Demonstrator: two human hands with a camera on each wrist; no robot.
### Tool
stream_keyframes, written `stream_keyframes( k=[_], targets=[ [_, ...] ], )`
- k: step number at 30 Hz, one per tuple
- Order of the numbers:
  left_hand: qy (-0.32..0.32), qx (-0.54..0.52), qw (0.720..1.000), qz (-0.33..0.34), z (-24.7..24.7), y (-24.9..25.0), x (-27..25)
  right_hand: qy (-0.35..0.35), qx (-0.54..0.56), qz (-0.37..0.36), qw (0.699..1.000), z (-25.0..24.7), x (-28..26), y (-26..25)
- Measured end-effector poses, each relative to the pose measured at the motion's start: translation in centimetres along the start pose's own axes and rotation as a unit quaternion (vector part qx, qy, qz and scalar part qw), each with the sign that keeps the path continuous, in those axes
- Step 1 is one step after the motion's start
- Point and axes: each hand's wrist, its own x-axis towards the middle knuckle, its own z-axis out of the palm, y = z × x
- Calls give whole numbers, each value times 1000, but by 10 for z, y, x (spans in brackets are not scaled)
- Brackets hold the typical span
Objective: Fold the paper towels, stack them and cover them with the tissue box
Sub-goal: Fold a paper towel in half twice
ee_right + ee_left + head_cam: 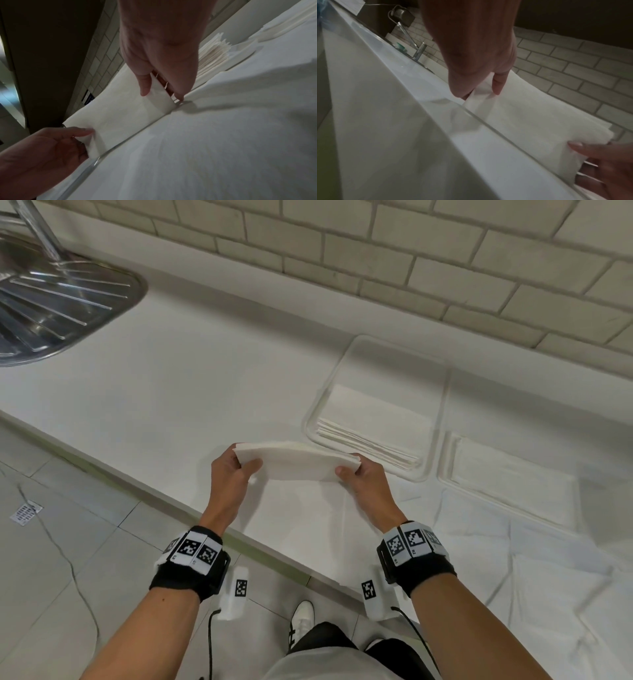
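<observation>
Folding a towel above the counter

My left hand (230, 474) and right hand (363, 478) each pinch an end of the towel (297, 461), held just off the counter (178, 378). I'd match the edges, crease flat, then add it to the stack (371, 430) at 2 o'clock.

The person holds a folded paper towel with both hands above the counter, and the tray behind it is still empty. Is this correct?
Not fully. Left hand and right hand do hold the folded paper towel above the counter, but the tray is not empty: the head view shows a stack of folded towels in it.
</observation>
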Motion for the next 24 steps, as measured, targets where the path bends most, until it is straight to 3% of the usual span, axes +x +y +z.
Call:
stream_keyframes(
  k=[3,6,11,15,19,24],
  targets=[
    [5,-4,1000,24,11,19,-4,40,12,-10,999,-14,-8,-12],
    [-26,-16,999,44,55,49,-12,79,59,-24,995,-63,-24,-29],
    [-131,-3,991,32,184,86,-33,230,80,-42,969,-186,-50,-35],
    [-195,60,979,-4,293,81,-42,350,55,-15,935,-273,-48,-19],
    [-200,148,968,-23,354,60,-41,385,-8,45,922,-313,-30,9],
    [-185,228,956,-15,372,33,-32,386,-83,89,915,-320,-11,38]
  ],
)
